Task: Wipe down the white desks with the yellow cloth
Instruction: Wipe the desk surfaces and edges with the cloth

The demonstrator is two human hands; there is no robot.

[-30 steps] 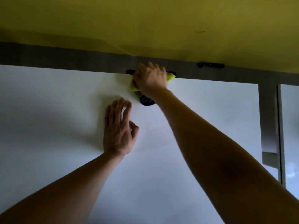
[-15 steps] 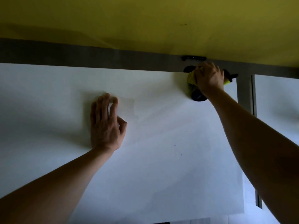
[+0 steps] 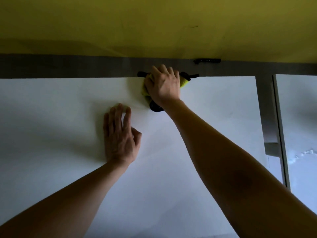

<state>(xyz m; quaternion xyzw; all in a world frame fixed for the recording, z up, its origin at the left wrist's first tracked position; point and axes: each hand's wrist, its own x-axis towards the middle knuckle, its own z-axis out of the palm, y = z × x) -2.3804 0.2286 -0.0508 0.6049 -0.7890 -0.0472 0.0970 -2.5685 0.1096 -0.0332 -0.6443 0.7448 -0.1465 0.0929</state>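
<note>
An office-like room: white desks side by side against a yellow partition.

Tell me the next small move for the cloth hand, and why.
Probably drag the right hand, pressing the yellow cloth, sideways along the white desk's far edge, since the left hand braces flat.

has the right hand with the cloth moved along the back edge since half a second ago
Yes. The right hand with the yellow cloth slid left, away from the grey gap between desks.

Cloth yellow, black trim; desk white; wall yellow.
</note>
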